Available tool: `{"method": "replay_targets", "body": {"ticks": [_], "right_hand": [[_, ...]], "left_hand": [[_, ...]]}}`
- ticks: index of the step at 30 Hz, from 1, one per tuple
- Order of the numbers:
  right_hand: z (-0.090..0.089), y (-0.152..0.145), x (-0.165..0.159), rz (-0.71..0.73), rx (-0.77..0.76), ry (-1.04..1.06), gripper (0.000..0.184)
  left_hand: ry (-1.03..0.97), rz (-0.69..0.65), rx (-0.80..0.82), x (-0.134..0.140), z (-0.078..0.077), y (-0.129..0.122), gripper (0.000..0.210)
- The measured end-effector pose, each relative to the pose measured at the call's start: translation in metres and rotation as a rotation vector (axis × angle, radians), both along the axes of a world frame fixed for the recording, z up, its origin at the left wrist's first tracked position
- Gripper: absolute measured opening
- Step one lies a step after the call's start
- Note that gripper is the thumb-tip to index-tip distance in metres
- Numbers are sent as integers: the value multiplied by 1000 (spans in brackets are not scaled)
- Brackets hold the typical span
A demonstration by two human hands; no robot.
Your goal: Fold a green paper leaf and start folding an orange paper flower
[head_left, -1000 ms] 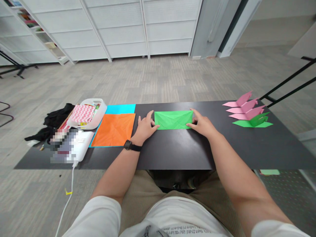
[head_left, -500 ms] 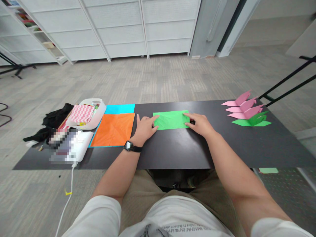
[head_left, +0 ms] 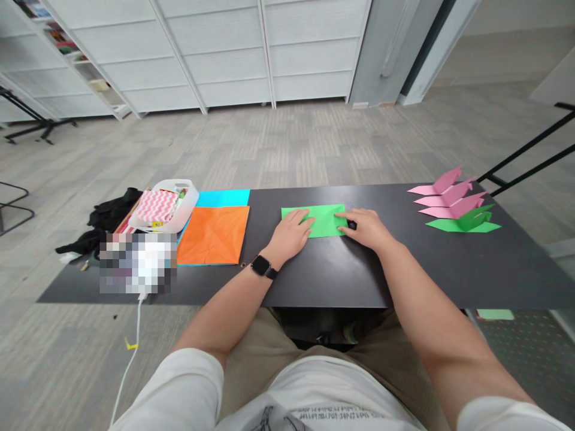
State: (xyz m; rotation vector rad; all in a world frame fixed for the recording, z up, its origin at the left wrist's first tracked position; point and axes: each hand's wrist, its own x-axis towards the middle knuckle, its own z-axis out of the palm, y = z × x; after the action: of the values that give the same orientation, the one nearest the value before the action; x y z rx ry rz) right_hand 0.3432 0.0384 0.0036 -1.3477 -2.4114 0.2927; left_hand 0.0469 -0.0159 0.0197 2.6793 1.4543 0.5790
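Black table (head_left: 332,278) spans my feed, orange paper (head_left: 215,233) at left, green paper (head_left: 327,219) mid-table. I have the left hand (head_left: 291,234) open over that sheet's left end; the right hand (head_left: 366,227), thumb and fingers parted, touches its right.

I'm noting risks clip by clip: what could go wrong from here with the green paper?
The left hand rests on one end of the green paper, and fingers of the right hand touch the other; uneven pressure might skew it or crease it askew.

The watch on the left wrist is close to a corner of the orange paper, so an outward sweep could nudge that sheet.
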Motion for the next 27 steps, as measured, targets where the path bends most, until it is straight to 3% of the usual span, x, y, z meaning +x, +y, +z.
{"method": "replay_targets", "body": {"ticks": [5,10,17,27], "right_hand": [[2,-3,0,-21,2,-9,42],[12,-10,-13,-137,141,30,58],[13,-20,-47,52,100,-74,39],[9,-22,-53,36,70,-112,43]], "left_hand": [[26,-35,-73,1,-10,3,40],[53,-31,-69,1,-10,3,40],[26,-32,-89,1,-7,1,38],[-67,8,-104,5,-10,4,36]]}}
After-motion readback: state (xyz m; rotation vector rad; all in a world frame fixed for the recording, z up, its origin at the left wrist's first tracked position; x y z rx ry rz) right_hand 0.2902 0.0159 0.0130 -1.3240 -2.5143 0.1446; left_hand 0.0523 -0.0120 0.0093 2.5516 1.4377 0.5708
